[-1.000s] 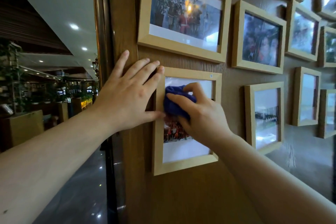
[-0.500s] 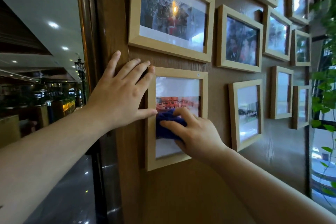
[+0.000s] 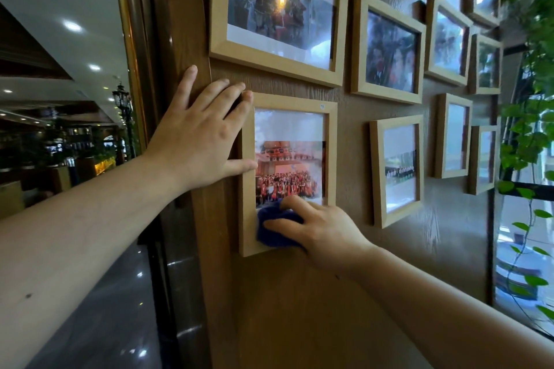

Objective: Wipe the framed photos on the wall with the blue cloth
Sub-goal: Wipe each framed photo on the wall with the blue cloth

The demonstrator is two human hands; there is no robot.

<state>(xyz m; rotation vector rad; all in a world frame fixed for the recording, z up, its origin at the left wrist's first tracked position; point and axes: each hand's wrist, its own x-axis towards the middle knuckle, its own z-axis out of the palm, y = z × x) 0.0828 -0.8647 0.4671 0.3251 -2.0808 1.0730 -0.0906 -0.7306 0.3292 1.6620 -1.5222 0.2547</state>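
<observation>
A light wooden framed photo (image 3: 289, 159) of a crowd before a red building hangs low on the brown wall (image 3: 299, 308). My right hand (image 3: 323, 231) presses a bunched blue cloth (image 3: 274, 229) against the bottom of its glass, covering the frame's lower right corner. My left hand (image 3: 201, 135) lies flat with fingers spread on the wall and the frame's left edge, thumb on the frame. Above hangs a larger framed photo (image 3: 278, 9).
Several more wooden frames (image 3: 389, 48) fill the wall to the right, one (image 3: 397, 171) beside the wiped frame. Green vine leaves (image 3: 530, 129) hang by a window at far right. A dark gold-trimmed door post (image 3: 135, 69) and a glossy hall floor lie to the left.
My right hand has slid the blue cloth down the glass from the top to the bottom of the frame. My left hand has stayed flat on the frame's left edge.
</observation>
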